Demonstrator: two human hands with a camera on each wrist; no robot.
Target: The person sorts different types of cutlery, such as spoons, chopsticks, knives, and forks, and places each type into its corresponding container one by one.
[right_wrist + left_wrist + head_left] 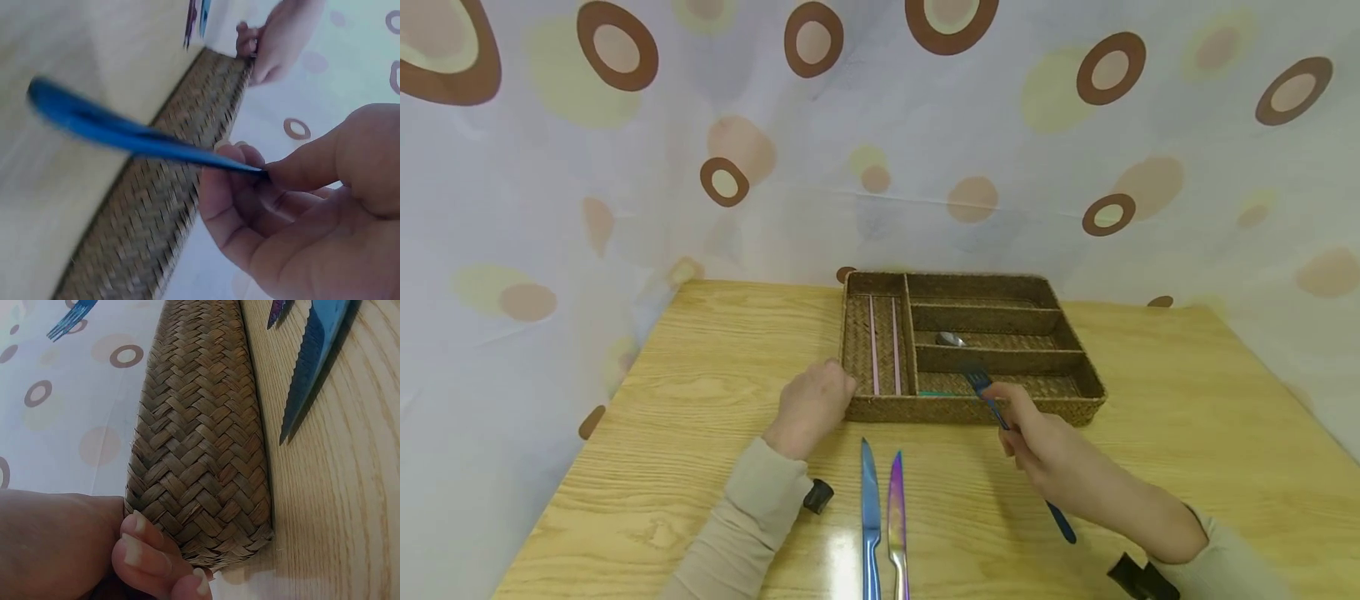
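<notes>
My right hand pinches a blue fork between thumb and fingers. Its tines point over the front compartment of a woven cutlery tray, and its handle sticks out below the hand. At the tray's front left corner my left hand grips the rim, its curled fingers against the woven wall. Two pink chopsticks lie in the tray's left compartment. A spoon rests in the middle right compartment. A thin teal piece shows just behind the front wall, mostly hidden.
Two knives lie on the wooden table before the tray, a blue one and a purple-and-gold one, blades toward the tray. Patterned cloth hangs behind and along both sides of the table.
</notes>
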